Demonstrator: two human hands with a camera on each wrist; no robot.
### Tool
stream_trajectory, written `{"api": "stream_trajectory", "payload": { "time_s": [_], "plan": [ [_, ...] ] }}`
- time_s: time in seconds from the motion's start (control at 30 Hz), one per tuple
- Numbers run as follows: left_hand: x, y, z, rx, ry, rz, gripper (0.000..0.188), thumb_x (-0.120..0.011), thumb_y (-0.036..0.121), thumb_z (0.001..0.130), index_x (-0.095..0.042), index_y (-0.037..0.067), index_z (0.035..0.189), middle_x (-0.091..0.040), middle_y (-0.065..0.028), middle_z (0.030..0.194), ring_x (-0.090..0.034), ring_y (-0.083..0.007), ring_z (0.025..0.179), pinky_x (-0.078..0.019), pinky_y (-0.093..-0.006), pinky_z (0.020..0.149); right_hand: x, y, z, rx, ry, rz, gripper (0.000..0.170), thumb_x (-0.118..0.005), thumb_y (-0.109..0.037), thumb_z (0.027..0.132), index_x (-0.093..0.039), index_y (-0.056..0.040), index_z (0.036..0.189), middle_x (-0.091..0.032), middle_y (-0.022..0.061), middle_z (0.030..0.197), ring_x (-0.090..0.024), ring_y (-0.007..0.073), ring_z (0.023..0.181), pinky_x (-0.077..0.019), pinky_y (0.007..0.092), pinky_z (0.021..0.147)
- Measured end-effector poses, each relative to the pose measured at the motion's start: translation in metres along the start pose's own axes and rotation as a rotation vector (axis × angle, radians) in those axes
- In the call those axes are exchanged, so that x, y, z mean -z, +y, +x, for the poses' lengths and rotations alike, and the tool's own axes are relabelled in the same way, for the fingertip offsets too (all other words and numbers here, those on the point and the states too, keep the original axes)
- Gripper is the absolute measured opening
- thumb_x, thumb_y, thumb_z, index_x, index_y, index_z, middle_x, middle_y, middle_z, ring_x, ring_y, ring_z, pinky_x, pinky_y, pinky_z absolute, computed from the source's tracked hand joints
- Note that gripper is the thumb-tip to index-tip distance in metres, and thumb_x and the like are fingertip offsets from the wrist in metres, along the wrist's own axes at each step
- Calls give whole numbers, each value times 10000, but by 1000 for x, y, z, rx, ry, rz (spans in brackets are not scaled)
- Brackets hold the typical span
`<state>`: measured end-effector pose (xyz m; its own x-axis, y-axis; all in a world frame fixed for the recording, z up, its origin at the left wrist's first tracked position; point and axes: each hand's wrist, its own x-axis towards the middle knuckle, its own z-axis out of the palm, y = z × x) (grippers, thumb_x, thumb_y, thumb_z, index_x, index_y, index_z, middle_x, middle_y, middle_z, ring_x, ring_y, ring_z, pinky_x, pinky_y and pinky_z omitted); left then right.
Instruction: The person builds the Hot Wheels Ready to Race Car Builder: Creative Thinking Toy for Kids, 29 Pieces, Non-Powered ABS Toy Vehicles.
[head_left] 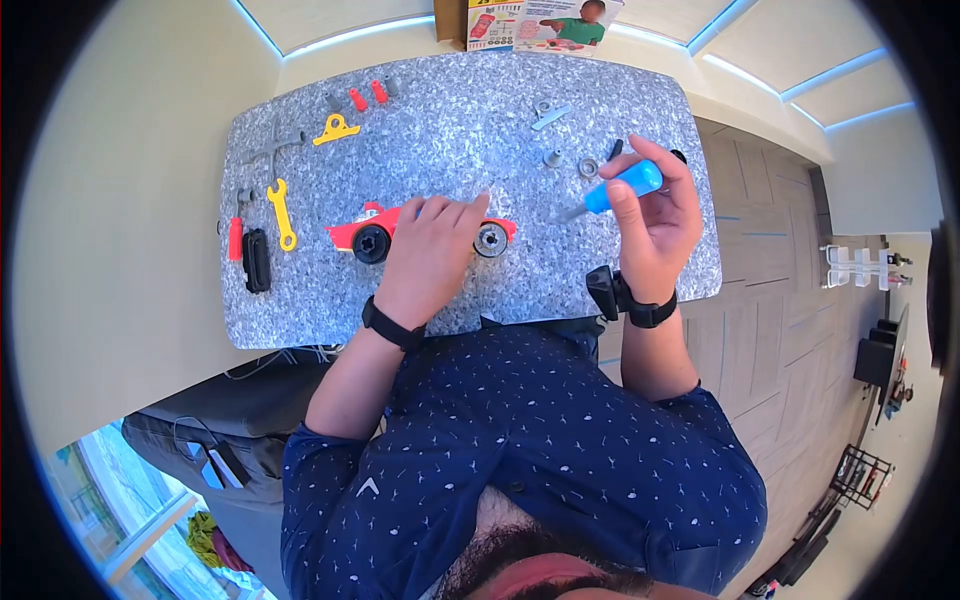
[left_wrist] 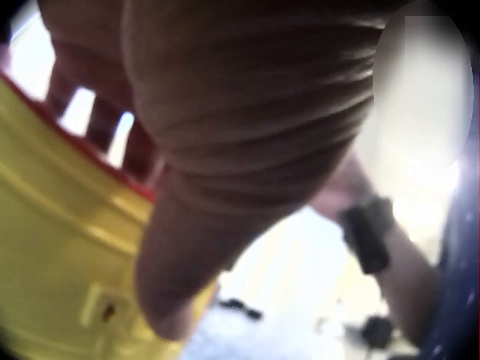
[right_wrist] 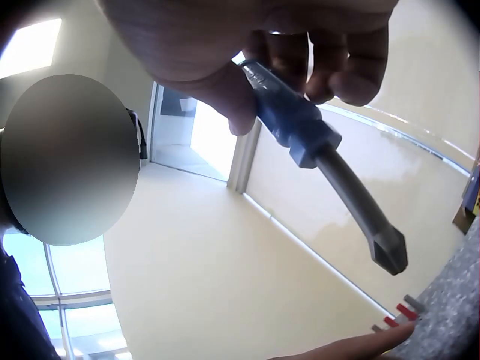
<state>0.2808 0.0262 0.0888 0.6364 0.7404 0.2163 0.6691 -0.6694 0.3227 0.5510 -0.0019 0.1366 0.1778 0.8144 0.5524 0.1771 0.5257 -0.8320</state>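
A red toy car (head_left: 342, 236) with black wheels lies on the speckled table, and the left hand (head_left: 428, 255) grips its body from above. In the left wrist view the left hand (left_wrist: 225, 142) lies against the car's yellow underside (left_wrist: 67, 247). The right hand (head_left: 660, 222) holds a blue toy screwdriver (head_left: 628, 188) above the table, right of the car, its grey tip toward the left. In the right wrist view, thumb and fingers of the right hand (right_wrist: 247, 52) pinch the handle of the screwdriver (right_wrist: 300, 127), and its shaft points down and right.
On the table's left are a yellow wrench (head_left: 281, 215), a yellow part (head_left: 336, 129), a grey cross-shaped part (head_left: 272, 150), a red-handled tool (head_left: 236, 240) and a black case (head_left: 257, 262). Red and grey pieces stand at the back; a grey ring (head_left: 588, 168) lies near the right hand.
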Motion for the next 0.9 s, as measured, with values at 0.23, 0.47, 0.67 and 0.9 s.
{"api": "stream_trajectory", "payload": {
  "time_s": [0.23, 0.47, 0.67, 0.9],
  "plan": [
    [67, 7, 3, 63, 412, -330, 736, -926, -18, 787, -676, 78, 1472, -721, -136, 1292, -726, -309, 1169, -567, -461, 1051, 11, 28, -32, -262, 189, 199, 356, -646, -21, 1109, -580, -22, 1459, -679, 78, 1088, -621, 86, 772, -541, 264, 658],
    [92, -8, -10, 305, 354, -628, 661, -855, -67, 853, -647, 52, 1470, -683, -144, 1223, -712, -269, 1142, -561, -385, 1055, 30, 78, -45, -299, 85, -248, 286, -799, -79, 1025, -708, -65, 1295, -706, 3, 992, -608, 77, 719, -499, 277, 611],
    [-1, -48, -53, 266, 487, -798, 538, -805, -76, 953, -561, 43, 1417, -610, -74, 1361, -637, -178, 1273, -536, -337, 1086, 100, 82, -10, -499, 117, -944, 388, -912, -356, 944, -731, -18, 890, -692, 182, 781, -684, 296, 717, -542, 412, 691],
    [-16, -51, -67, 302, 514, -1032, 564, -821, -66, 952, -548, 61, 1429, -568, -92, 1415, -607, -200, 1353, -506, -379, 1161, 120, 111, -1, -415, -34, -1171, 400, -939, -320, 875, -764, -42, 1103, -769, 211, 1112, -747, 405, 1005, -591, 508, 853]
  ]
}}
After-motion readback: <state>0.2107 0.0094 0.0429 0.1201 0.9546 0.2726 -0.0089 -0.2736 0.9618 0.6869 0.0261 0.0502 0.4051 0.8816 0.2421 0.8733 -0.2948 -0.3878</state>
